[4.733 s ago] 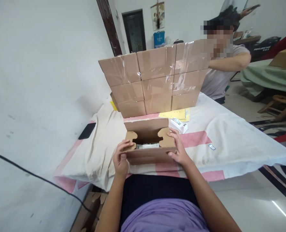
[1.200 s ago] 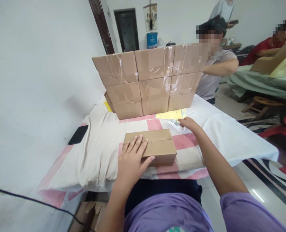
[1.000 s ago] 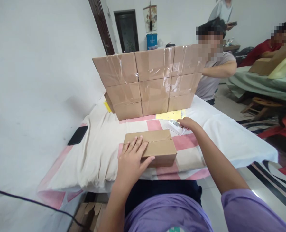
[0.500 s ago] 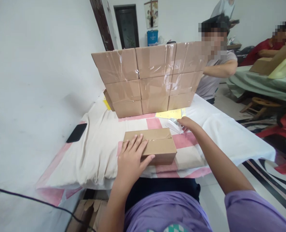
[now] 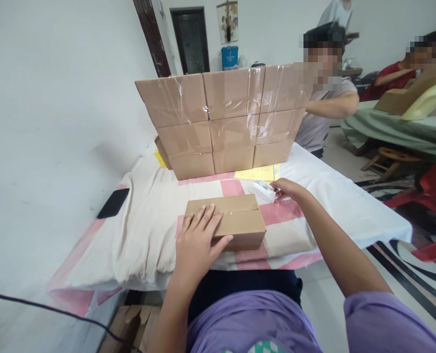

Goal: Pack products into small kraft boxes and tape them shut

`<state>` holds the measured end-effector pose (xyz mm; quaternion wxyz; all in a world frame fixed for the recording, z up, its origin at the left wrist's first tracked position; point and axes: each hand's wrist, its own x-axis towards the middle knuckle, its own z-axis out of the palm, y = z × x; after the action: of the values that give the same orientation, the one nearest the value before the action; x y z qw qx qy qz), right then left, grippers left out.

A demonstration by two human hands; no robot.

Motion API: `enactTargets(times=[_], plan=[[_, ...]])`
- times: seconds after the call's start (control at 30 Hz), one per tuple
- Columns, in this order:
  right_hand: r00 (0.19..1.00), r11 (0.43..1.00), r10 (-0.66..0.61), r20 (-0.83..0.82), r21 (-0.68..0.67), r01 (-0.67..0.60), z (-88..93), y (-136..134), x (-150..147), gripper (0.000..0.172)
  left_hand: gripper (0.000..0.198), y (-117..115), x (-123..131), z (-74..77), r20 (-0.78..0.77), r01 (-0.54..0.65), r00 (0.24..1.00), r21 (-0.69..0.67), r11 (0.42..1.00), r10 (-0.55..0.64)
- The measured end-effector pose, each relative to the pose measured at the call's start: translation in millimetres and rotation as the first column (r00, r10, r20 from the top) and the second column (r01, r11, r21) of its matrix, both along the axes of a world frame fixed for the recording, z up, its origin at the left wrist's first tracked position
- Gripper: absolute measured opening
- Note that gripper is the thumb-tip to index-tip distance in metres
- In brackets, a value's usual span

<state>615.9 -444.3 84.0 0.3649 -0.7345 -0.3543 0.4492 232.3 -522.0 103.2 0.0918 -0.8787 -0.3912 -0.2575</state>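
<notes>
A closed cardboard box (image 5: 240,218) lies in front of me near the table's front edge, with a seam along its top. My left hand (image 5: 199,235) rests on its left part, fingers spread over the top and the thumb along the near side. Beyond the box's right back corner, my right hand (image 5: 282,189) has its fingers closed on the right end of a small white tape dispenser (image 5: 264,192). The dispenser's underside is close to the cloth; I cannot tell whether it touches. Some of my right fingertips are hidden.
Taped cardboard boxes (image 5: 232,122) form a wall across the table's back. A yellow sheet (image 5: 256,173) lies at its foot. A black phone (image 5: 114,203) is at the left edge by the wall. A person (image 5: 324,98) sits behind the boxes; another works at a table further right.
The whole view has shifted slightly. The white dispenser has turned a little in my right hand, showing more of its side. My left hand stays on the box.
</notes>
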Motion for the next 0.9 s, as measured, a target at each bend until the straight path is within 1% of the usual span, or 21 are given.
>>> enactTargets(times=[0.17,0.3,0.4,0.67,0.9], plan=[[0.996,0.999,-0.026,-0.087,0.036,0.029,-1.9,-4,3,0.013,0.049,0,-1,-0.6,-0.014,-0.002,1.000,-0.006,1.000,0.002],[0.986,0.993,-0.049,-0.158,0.096,0.065,-5.6,-10,4,0.009,0.050,1,-1,0.0,-0.029,-0.004,1.000,-0.002,1.000,0.004],[0.975,0.985,-0.042,-0.218,0.153,0.077,-9.5,-16,5,0.007,0.050,1,-1,0.0,-0.031,-0.004,1.000,0.001,1.000,0.004],[0.954,0.959,-0.048,-0.297,0.255,0.127,-23.1,-27,5,0.010,0.050,0,0,0.2,-0.035,-0.013,0.999,-0.015,1.000,0.012],[0.928,0.922,-0.061,-0.368,0.336,0.194,-37.1,-35,3,0.012,0.050,-1,0,1.0,-0.031,-0.019,0.999,-0.015,1.000,0.018]])
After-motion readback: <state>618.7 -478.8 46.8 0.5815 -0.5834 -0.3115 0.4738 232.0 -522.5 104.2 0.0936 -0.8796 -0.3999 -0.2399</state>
